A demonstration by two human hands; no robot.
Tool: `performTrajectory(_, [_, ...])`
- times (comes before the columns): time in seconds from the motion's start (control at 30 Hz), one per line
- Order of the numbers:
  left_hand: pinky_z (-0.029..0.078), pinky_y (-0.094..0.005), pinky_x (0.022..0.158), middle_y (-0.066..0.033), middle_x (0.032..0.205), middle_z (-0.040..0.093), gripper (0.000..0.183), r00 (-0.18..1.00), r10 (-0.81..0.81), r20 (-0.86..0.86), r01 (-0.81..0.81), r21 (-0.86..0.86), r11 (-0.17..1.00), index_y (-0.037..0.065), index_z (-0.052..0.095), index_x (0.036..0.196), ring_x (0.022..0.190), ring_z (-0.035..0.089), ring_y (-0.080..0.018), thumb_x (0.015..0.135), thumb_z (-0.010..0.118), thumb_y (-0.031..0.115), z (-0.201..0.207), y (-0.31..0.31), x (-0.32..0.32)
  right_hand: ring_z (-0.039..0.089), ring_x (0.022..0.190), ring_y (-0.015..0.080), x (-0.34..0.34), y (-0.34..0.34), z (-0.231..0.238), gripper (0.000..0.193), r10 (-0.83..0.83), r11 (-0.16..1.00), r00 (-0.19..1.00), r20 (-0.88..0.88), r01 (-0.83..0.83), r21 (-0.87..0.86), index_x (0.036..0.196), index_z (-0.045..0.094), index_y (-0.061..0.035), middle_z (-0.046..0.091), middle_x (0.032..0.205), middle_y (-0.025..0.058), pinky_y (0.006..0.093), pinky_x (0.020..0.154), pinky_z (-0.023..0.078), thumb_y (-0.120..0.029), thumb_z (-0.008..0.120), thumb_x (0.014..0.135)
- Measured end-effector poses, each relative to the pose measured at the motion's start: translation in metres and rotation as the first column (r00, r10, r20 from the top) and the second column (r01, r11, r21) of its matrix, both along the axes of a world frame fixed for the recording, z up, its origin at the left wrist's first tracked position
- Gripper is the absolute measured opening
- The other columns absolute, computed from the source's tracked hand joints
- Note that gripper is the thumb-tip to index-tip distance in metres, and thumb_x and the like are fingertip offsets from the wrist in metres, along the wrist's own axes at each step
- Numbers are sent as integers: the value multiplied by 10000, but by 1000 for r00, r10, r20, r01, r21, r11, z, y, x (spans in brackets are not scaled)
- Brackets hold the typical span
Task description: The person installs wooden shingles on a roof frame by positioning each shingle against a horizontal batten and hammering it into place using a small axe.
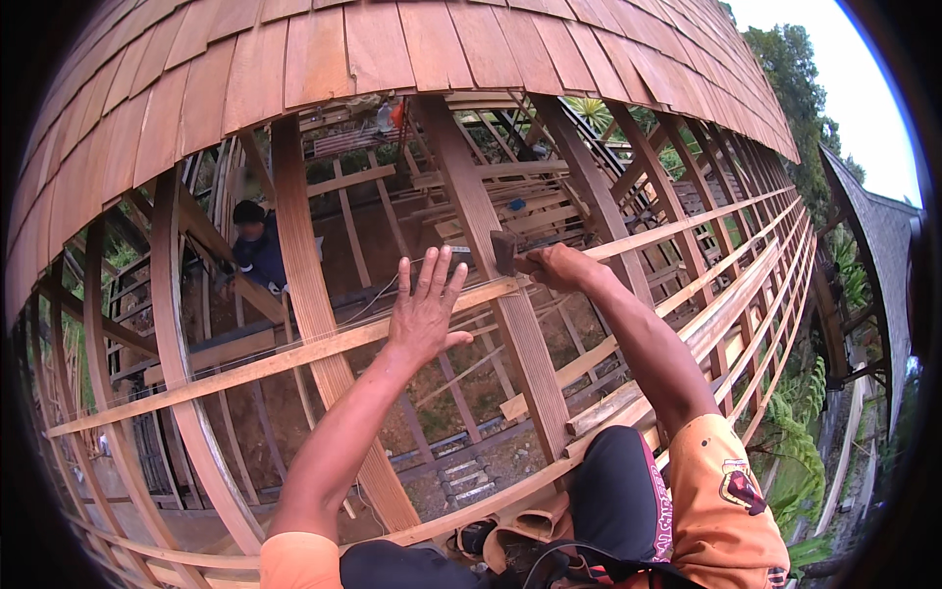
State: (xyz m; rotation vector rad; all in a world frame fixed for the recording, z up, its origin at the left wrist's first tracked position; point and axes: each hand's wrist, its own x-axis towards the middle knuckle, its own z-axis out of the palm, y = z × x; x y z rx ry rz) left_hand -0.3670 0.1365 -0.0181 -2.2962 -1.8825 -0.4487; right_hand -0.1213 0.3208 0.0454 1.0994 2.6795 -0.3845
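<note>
Hands, two, bare, both at the upper batten.

Item: left hand. Fingers spread, thumb held out, back turned upward; lies across the upper batten. Whether the palm presses on the wood or hovers just over it: cannot tell. Forearm rises from the near side of the batten, nearly straight, wrist slightly bent.

Item: right hand. Fingers curled around the handle of a dark-headed tool; hammer or hatchet, cannot tell which. Elbow bent; forearm slants inward from the near right toward the batten.

Item: upper batten, a long pale strip crossing the rafters. Tool head is at its crossing with the dark central rafter; contact not clear.

Step in hand, by judgement: setting or fixing the upper batten at that crossing. A next move would seem to call for a steady left hand, clear of the tool's path, and a controlled right wrist. No nail can be made out at the crossing.

Surroundings: wooden shingles beyond the batten; a lower batten on its near side; another person beyond and beneath its left half.
</note>
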Motion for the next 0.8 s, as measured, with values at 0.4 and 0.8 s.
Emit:
performTrajectory(0.4, [-83, -668, 1193, -138, 1680, 61, 765, 930, 20, -367, -33, -29, 999, 218, 189, 1610, 1554, -11, -319, 921, 514, 144, -28, 37, 6, 623, 923, 430, 64, -107, -59, 432, -31, 955, 656, -754, 241, 171, 1305, 476, -57, 580, 1011, 198, 499, 736, 517, -84, 632, 904])
performTrajectory(0.8, [-23, -610, 1232, -102, 1675, 118, 790, 959, -94, -268, 40, -201, 979, 198, 160, 1612, 1551, 64, -302, 914, 522, 117, -23, 43, -4, 638, 729, 390, 56, -95, -52, 293, 167, 976, 575, -801, 17, 216, 1129, 523, -3, 644, 909, 180, 430, 666, 524, -115, 657, 894])
